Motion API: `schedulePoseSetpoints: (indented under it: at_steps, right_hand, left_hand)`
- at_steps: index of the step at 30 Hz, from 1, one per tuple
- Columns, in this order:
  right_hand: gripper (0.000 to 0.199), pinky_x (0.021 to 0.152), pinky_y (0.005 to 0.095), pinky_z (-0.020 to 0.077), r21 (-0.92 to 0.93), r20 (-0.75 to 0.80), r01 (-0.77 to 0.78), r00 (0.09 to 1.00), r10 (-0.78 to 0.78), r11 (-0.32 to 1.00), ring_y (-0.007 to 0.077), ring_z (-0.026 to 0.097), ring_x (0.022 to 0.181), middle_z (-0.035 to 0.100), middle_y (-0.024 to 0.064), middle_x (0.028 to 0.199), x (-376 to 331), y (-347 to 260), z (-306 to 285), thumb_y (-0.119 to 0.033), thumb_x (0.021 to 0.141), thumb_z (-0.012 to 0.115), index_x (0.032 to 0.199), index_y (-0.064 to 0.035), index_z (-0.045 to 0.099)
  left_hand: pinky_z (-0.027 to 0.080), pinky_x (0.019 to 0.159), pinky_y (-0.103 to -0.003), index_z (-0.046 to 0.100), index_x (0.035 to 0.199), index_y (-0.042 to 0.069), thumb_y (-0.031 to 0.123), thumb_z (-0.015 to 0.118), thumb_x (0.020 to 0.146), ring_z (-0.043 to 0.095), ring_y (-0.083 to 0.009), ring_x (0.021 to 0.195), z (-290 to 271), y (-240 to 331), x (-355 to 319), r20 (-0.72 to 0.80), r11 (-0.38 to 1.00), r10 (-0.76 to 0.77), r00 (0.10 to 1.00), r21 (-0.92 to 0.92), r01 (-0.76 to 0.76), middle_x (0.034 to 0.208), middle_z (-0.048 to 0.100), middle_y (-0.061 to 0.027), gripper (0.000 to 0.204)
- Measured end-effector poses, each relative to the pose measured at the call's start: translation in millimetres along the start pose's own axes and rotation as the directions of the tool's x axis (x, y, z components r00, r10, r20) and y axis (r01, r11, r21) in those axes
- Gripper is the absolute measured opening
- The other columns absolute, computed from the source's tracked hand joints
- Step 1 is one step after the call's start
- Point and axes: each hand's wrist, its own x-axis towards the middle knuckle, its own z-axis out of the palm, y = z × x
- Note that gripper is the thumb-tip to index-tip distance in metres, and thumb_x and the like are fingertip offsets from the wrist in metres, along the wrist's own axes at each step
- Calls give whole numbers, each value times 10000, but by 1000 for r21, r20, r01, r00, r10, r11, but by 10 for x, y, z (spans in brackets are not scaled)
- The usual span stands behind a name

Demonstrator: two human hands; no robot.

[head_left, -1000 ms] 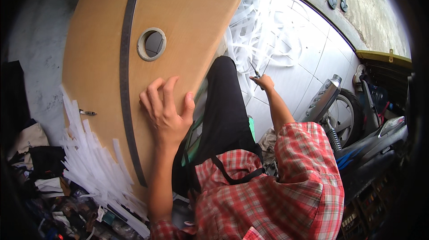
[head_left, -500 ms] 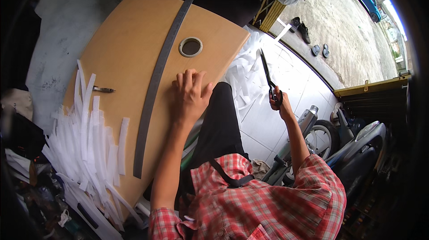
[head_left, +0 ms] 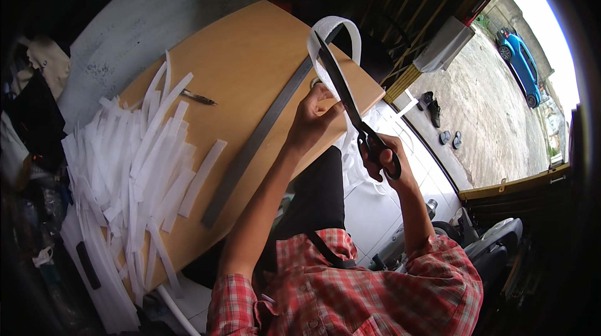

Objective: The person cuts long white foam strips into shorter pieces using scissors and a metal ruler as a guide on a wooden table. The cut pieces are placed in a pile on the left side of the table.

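My right hand (head_left: pixel 389 159) grips a pair of large black scissors (head_left: pixel 341 82), fingers through the handles. The blades point up and away and look closed together. A white fabric strip (head_left: pixel 352 32) arches up in a loop around the scissors' tip. Its near end runs down to my left hand (head_left: pixel 313 114), whose fingers and thumb are bent round it above the tan board (head_left: pixel 250 42). Part of a pale ring (head_left: pixel 314 82) shows behind my left fingers. A long dark grey flat bar (head_left: pixel 253 139) lies across the board.
Many cut white strips (head_left: pixel 141 170) are heaped on the board's left side, some hanging off the edge. A pen-like tool (head_left: pixel 199 96) lies near them. More white strip is on the tiled floor (head_left: pixel 375 211) at right. Shoes (head_left: pixel 430 107) and a blue car (head_left: pixel 519 67) are outside.
My left hand has left the board and now has the white strip. My right hand has brought the scissors left and up beside it. The whole view has shifted.
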Motion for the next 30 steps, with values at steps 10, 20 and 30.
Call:
schedulePoseSetpoints:
  at_steps: [10,20,30]
  right_hand:
    - [827,395,195,278,-2,110,200,974,-198,980,37,394,449,417,-39,584,734,-477,68,-868,764,547,889,-51,548]
    - [666,481,248,243,-185,-207,318,913,-353,930,55,402,499,480,-45,631,2009,-1189,-1188,-748,892,555,857,-85,610]
    - [465,457,305,360,-531,-503,484,481,-718,696,84,411,492,424,-59,609,2814,-2519,-2366,-561,960,611,752,-153,539]
  left_hand:
    - [505,681,-282,654,1056,-16,289,615,1006,622,-128,676,-857,592,-951,-137,974,-177,975,-170,152,749,670,-78,312]
    - [394,483,-217,638,1044,-8,263,608,1022,497,-63,562,-1376,1237,-1798,-283,962,-251,926,39,272,674,553,-9,274]
    - [347,492,-204,637,1026,1,229,646,1011,440,-35,566,-1576,1217,-2148,-413,919,-309,857,101,381,759,555,26,229]
